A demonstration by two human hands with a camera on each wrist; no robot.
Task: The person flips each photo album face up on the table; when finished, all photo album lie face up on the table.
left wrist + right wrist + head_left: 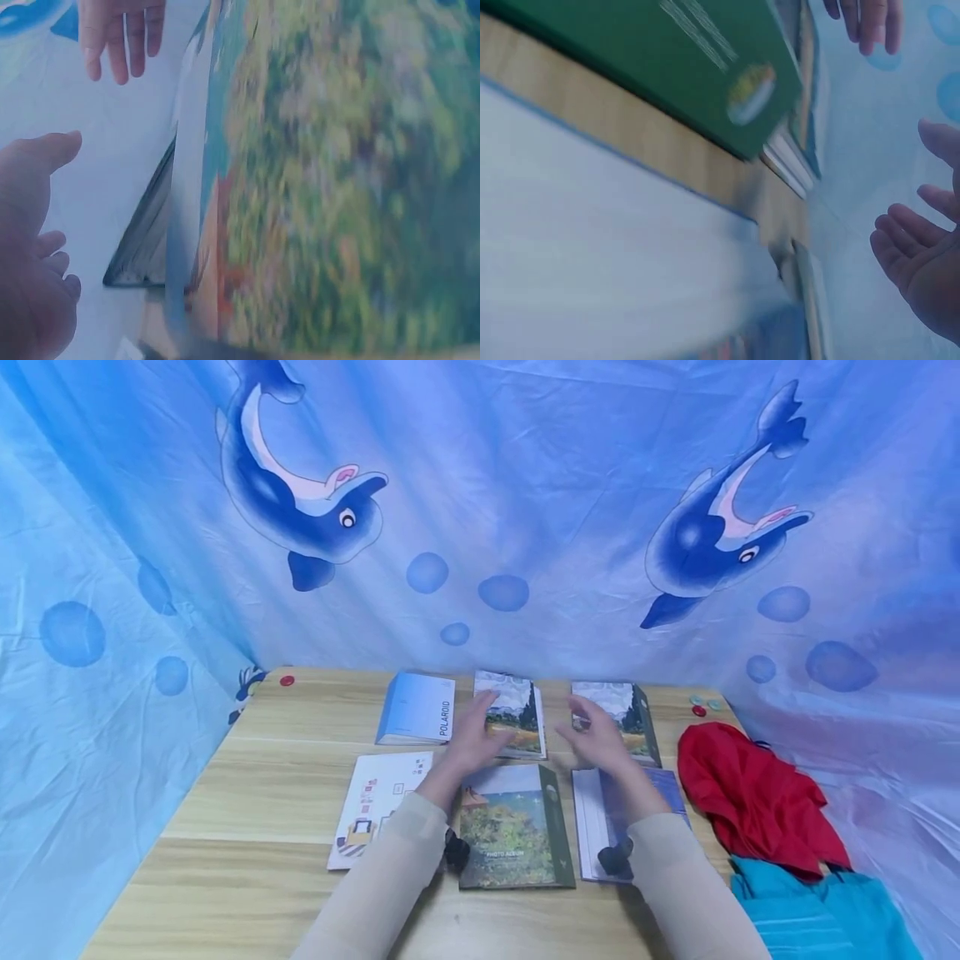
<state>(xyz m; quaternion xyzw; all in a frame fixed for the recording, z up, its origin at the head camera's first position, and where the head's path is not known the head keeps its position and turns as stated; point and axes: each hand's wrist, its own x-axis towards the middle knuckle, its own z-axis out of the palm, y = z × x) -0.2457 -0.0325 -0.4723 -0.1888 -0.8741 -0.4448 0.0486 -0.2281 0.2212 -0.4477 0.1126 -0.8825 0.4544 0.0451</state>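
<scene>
Six albums lie in two rows. My left hand [480, 735] is over the edge of the back-middle landscape-painting album [517, 693], fingers loosely extended; I cannot tell whether it touches. Close to a similar back-right album [636, 727], my right hand [600, 742] has spread, relaxed fingers and holds nothing. A pale blue POLAROID album [412, 706] is at back left. In front lie a white album with a digger picture [375, 802], a garden-picture photo album [510, 827] and a purple-blue album [588, 827] partly under my right forearm. Both wrist views show the palms apart.
Red cloth [750, 793] and teal cloth [817, 906] are heaped at the table's right edge. Small red [699, 711] and teal discs [714, 704] lie at the back right corner, another red disc [287, 681] at back left. A blue dolphin curtain [570, 635] hangs behind the table.
</scene>
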